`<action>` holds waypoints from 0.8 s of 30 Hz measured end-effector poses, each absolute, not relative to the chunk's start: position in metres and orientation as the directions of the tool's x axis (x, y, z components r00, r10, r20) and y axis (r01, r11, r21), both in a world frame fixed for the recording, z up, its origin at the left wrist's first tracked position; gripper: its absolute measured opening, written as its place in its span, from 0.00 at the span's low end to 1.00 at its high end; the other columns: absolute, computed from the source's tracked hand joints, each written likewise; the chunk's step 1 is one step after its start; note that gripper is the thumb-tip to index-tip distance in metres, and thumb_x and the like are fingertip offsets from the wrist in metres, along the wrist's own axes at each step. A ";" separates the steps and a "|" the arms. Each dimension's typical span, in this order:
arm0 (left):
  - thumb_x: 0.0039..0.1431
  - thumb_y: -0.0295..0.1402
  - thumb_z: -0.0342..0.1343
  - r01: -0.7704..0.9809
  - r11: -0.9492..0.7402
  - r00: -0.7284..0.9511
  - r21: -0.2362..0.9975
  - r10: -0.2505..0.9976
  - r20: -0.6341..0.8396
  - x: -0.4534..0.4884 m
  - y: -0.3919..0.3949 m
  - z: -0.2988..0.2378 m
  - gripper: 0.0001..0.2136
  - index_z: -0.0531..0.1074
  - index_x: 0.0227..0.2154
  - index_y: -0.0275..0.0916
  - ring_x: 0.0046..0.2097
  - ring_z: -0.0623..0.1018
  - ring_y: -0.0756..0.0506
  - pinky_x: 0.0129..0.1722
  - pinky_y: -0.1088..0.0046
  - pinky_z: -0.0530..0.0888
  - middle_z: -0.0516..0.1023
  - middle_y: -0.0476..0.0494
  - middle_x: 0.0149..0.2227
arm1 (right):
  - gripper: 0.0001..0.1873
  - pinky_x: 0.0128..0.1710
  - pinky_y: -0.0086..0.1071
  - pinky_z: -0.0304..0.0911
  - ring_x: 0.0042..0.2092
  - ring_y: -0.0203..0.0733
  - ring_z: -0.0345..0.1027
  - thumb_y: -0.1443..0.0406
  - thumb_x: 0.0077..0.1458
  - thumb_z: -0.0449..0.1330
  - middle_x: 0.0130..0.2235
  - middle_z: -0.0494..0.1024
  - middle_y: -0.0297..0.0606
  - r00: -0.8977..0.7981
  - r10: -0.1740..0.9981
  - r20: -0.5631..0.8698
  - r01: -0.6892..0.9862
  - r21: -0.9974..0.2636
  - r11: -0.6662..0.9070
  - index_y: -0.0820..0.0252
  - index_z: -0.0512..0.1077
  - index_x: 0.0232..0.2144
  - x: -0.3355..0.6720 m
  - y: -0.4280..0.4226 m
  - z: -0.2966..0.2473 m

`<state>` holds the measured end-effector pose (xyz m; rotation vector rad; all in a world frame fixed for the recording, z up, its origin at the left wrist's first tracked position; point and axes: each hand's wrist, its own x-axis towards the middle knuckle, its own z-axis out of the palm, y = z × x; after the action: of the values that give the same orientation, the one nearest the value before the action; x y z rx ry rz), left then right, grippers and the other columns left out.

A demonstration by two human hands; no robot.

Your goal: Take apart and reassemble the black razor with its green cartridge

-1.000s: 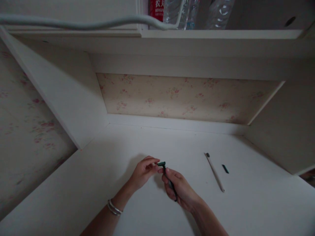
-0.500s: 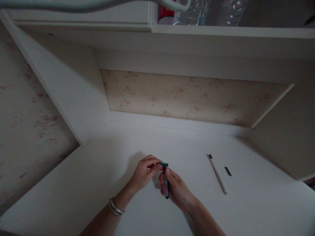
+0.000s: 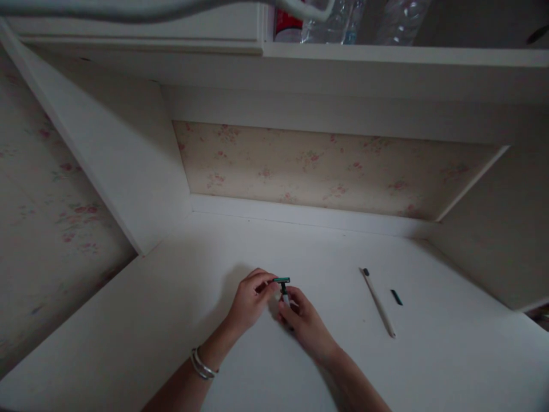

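Note:
A small razor point(image 3: 285, 297) with a dark green head and a grey-and-black handle is held above the white desk. My right hand point(image 3: 306, 322) is closed round its handle, covering the lower part. With fingers pinched together, my left hand point(image 3: 253, 297) grips the left end of the razor head point(image 3: 282, 280). To the right, a pale toothbrush-like stick point(image 3: 379, 303) with a dark tip lies on the desk. Just beyond it is a short dark green strip point(image 3: 397, 297), about as long as the razor head.
The white desk point(image 3: 206, 246) is enclosed by side panels point(image 3: 115, 154) and a flowered back wall point(image 3: 309, 163). Overhead, a shelf point(image 3: 386, 54) holds clear plastic bottles point(image 3: 403, 22) and a red container point(image 3: 288, 26). A pale curved bar point(image 3: 128, 10) crosses the top.
The razor has turned in my hands, so the head's face shows more and the handle's end is more hidden. My right fingers have shifted round the handle.

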<state>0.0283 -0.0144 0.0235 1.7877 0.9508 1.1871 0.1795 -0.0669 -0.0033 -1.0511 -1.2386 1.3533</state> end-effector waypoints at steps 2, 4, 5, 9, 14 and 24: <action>0.58 0.38 0.54 0.173 -0.406 0.274 0.898 0.895 0.352 0.029 -0.013 0.020 0.11 0.76 0.35 0.37 0.31 0.71 0.50 0.28 0.77 0.67 0.72 0.44 0.33 | 0.18 0.26 0.27 0.55 0.28 0.36 0.62 0.52 0.57 0.58 0.29 0.70 0.33 -0.068 0.996 0.063 0.079 -0.995 0.068 0.59 0.69 0.42 0.182 -0.066 -0.003; 0.58 0.38 0.55 0.174 -0.398 0.290 0.901 0.895 0.339 0.029 -0.013 0.018 0.11 0.76 0.36 0.37 0.30 0.70 0.50 0.27 0.77 0.66 0.72 0.45 0.33 | 0.17 0.27 0.28 0.57 0.29 0.37 0.62 0.53 0.57 0.57 0.29 0.72 0.34 -0.023 0.992 0.128 0.261 -0.957 0.129 0.60 0.72 0.40 0.185 -0.066 -0.001; 0.57 0.39 0.55 0.171 -0.393 0.298 0.903 0.895 0.333 0.030 -0.012 0.016 0.12 0.76 0.38 0.37 0.29 0.70 0.51 0.26 0.77 0.66 0.72 0.45 0.33 | 0.17 0.28 0.28 0.58 0.29 0.38 0.64 0.53 0.57 0.56 0.29 0.73 0.34 -0.016 0.988 0.153 0.322 -0.935 0.150 0.60 0.73 0.40 0.187 -0.066 0.000; 0.56 0.39 0.56 0.158 -0.372 0.298 0.915 0.901 0.315 0.030 -0.010 0.012 0.15 0.74 0.44 0.38 0.27 0.69 0.52 0.24 0.78 0.67 0.72 0.44 0.36 | 0.20 0.33 0.31 0.63 0.35 0.44 0.71 0.52 0.57 0.56 0.35 0.77 0.37 0.118 0.982 0.151 0.395 -0.914 0.093 0.58 0.73 0.44 0.203 -0.061 0.002; 0.57 0.40 0.54 0.175 -0.366 0.298 0.914 0.905 0.305 0.030 -0.010 0.010 0.16 0.74 0.45 0.38 0.27 0.69 0.53 0.24 0.78 0.68 0.72 0.44 0.36 | 0.20 0.38 0.37 0.64 0.40 0.50 0.73 0.51 0.55 0.54 0.38 0.79 0.43 0.422 0.889 0.176 0.528 -0.845 -0.083 0.57 0.72 0.43 0.247 -0.050 0.001; 0.58 0.40 0.54 0.230 -0.385 0.361 0.894 0.887 0.289 0.032 -0.011 0.008 0.15 0.75 0.43 0.38 0.29 0.71 0.51 0.28 0.76 0.69 0.73 0.44 0.35 | 0.19 0.39 0.38 0.58 0.42 0.50 0.70 0.57 0.58 0.50 0.43 0.76 0.45 0.580 0.755 0.305 0.795 -0.413 -0.444 0.60 0.75 0.42 0.312 -0.054 0.000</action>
<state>0.0323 -0.0110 0.0078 1.8295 0.9782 1.0450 0.3123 -0.0537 -0.0001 -2.2952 -1.2344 -0.1017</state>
